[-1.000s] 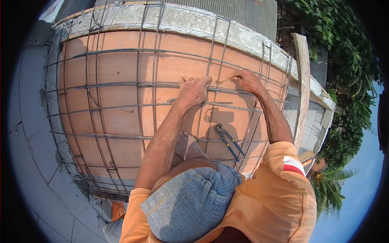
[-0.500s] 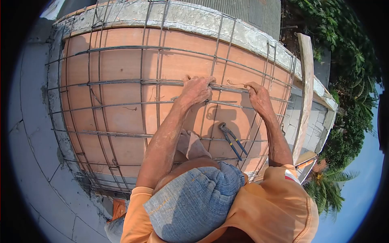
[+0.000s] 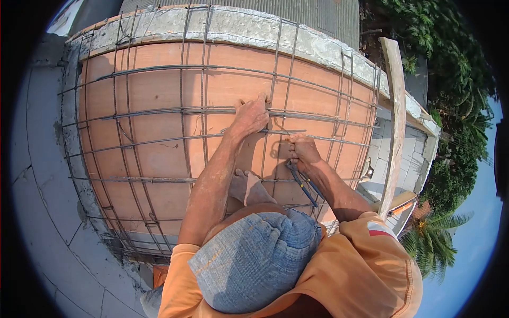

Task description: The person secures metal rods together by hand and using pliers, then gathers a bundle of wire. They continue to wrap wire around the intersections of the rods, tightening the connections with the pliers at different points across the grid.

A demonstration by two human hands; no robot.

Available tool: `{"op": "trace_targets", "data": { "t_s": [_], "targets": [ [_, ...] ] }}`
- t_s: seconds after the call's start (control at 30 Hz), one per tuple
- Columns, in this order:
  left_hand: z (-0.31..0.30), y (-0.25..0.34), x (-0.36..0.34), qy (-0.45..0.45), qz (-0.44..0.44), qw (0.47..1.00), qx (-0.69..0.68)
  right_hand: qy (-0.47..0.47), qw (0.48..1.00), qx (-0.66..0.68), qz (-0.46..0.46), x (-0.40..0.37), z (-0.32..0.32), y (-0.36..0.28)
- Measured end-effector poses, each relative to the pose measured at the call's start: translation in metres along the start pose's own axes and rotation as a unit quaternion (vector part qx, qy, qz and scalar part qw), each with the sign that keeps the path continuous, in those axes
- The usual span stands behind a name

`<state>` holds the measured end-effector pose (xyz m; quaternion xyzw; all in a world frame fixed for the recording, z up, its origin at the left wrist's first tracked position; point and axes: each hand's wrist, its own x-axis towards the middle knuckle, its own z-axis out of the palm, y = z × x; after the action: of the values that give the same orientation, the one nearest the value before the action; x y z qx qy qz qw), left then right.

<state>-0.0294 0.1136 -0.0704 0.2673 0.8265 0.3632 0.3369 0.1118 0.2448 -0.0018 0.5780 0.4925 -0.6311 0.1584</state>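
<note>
Pincers (image 3: pixel 305 184) sit under the right hand (image 3: pixel 302 151), fingers curled onto their head; left hand (image 3: pixel 252 115) clenched on rebar (image 3: pixel 159 112). Better gripped lower, by the handles.

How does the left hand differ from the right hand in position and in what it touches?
The left hand is farther out, its fingers curled over a bar of the grid; the right hand is nearer the body, at the head of the pliers. The left arm is nearly straight; the right arm is bent. Both hands are bare and over the plywood.
</note>
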Motion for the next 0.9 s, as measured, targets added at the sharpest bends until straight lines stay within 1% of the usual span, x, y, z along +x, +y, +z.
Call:
{"op": "trace_targets", "data": {
  "t_s": [0.07,0.1,0.17,0.2,0.27,0.33,0.4,0.53,0.6,0.7,0.83,0.9],
  "targets": [
    [0.009,-0.005,0.004,0.034,0.008,0.999,0.002,-0.05,0.998,0.039,0.023,0.0,0.005,-0.004],
    [0.012,-0.01,0.005,0.033,0.01,0.999,0.001,-0.048,0.998,0.04,0.022,0.003,0.007,-0.006],
    [0.011,-0.009,0.004,0.028,0.012,1.0,0.006,-0.066,0.992,0.097,0.049,0.01,0.008,-0.007],
    [0.01,-0.009,0.004,0.027,0.013,1.0,0.007,-0.058,0.992,0.101,0.046,0.012,0.006,-0.006],
    [0.01,-0.007,0.005,0.027,0.015,1.0,0.005,-0.085,0.986,0.12,0.074,0.012,0.001,-0.007],
    [0.008,-0.007,0.004,0.028,0.015,0.999,0.007,-0.085,0.983,0.15,0.069,0.012,-0.004,-0.005],
    [0.006,-0.008,0.002,0.026,0.015,1.0,0.008,-0.1,0.964,0.233,0.084,0.023,-0.009,0.006],
    [0.005,-0.01,0.001,0.026,0.014,1.0,0.008,-0.091,0.966,0.23,0.073,0.011,-0.01,0.007],
    [0.006,-0.011,0.002,0.027,0.014,1.0,0.006,-0.114,0.975,0.174,0.083,0.001,-0.018,0.0],
    [0.007,-0.01,0.002,0.026,0.017,1.0,0.002,-0.099,0.979,0.152,0.088,-0.018,-0.02,-0.017],
    [0.006,-0.009,0.002,0.029,0.02,0.999,-0.009,-0.1,0.978,0.152,0.106,-0.006,-0.013,-0.007],
    [0.004,-0.009,0.002,0.03,0.02,0.999,-0.018,-0.116,0.973,0.159,0.117,-0.001,-0.013,-0.002]
  ]
}}
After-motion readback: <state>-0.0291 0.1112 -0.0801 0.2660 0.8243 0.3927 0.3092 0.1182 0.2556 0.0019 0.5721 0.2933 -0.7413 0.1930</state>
